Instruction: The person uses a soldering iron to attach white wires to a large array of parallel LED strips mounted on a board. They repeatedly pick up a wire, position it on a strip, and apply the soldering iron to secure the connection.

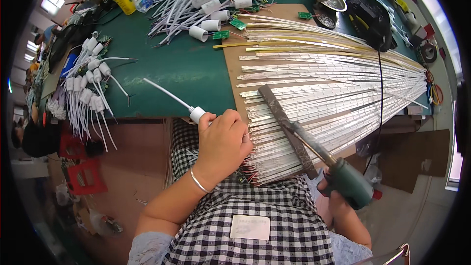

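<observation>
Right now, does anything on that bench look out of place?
One yellowish strip juts left beyond neighbouring strips, over the green tabletop. That looks odd because the others' ends stop on the brown board.

Our left hand (223, 136) is covering one end of the white cylinder (197, 114); we are not seeing how far it is reaching into the grip. The green soldering gun (351, 185) is hiding most of our right hand (334, 200), and we are failing to tell whether the gun's tip is touching the dark bar (274, 105). The print on the pale label (250, 227) is blurring, while the lower edge is cropping the checked apron (211, 243) and the top edge the heap of similar cylinders (211, 6).
</observation>
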The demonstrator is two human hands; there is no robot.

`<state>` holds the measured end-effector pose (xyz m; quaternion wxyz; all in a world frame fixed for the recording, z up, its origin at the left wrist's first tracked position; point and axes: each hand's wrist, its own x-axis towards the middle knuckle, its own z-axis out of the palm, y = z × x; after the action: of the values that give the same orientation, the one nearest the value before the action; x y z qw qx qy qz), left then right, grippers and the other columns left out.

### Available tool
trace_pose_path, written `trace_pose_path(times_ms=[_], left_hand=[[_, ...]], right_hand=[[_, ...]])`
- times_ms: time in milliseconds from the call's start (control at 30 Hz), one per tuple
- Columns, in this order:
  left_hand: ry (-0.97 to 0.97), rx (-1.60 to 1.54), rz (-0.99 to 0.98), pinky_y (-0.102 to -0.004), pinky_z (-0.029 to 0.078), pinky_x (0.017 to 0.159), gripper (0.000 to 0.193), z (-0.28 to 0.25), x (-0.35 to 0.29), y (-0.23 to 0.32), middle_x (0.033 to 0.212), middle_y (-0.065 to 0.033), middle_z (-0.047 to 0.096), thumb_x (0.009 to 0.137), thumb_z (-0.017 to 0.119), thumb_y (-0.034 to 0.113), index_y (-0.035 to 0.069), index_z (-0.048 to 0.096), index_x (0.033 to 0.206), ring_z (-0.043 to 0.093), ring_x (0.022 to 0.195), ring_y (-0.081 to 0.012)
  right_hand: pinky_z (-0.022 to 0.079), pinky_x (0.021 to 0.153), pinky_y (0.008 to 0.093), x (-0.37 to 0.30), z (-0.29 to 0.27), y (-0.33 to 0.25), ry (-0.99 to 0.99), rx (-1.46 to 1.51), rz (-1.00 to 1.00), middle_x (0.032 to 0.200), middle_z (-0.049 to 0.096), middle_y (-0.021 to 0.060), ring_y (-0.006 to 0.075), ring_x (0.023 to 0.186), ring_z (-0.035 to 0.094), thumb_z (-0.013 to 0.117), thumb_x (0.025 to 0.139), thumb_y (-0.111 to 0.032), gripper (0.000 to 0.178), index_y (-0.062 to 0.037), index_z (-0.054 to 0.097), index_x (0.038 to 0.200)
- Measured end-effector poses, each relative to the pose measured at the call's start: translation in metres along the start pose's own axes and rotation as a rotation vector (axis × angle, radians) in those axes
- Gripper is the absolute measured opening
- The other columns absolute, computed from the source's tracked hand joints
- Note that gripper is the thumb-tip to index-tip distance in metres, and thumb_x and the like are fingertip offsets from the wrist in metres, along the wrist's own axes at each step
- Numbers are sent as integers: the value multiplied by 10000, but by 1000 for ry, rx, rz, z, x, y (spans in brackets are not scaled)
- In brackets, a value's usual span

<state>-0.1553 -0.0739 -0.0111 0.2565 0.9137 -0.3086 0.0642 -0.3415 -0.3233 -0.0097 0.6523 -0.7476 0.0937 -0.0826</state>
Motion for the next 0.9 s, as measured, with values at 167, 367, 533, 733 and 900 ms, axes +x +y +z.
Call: trace_pose_path(times_ms=[167,367,533,733,900], left_hand=[[-26,-5,12,-379,345,788,112,-4,-2,3,847,-4,534,704,679,87,101,570,725,552,778,-179],[-20,-78,-3,-360,349,753,109,-4,-6,0,842,-6,552,711,689,80,105,591,750,545,764,-191],[-3,-117,26,-368,353,749,95,0,-9,-5,775,-8,579,736,697,84,105,616,779,550,743,-210],[-4,-152,7,-367,343,743,97,0,-9,-7,722,-2,584,737,703,89,109,617,779,550,706,-204],[-14,-141,-24,-358,324,743,101,2,-6,-5,695,4,558,724,691,90,119,595,742,535,685,-197]], right_hand=[[512,619,285,4,9,-6,-108,-161,8,796,672,69,185,673,658,593,873,-206,200,-19,635,933],[505,708,276,7,14,-17,-263,-212,34,942,648,104,191,816,654,604,852,-140,223,-1,605,1026],[512,704,263,2,15,-14,-290,-157,103,955,640,103,168,808,653,608,855,-112,243,23,588,1057],[516,690,249,4,16,-9,-286,-193,46,970,642,98,143,796,648,615,882,-163,302,36,578,1106],[508,722,242,1,19,-2,-281,-72,80,1020,635,101,143,843,640,606,893,-158,339,50,551,1154]])
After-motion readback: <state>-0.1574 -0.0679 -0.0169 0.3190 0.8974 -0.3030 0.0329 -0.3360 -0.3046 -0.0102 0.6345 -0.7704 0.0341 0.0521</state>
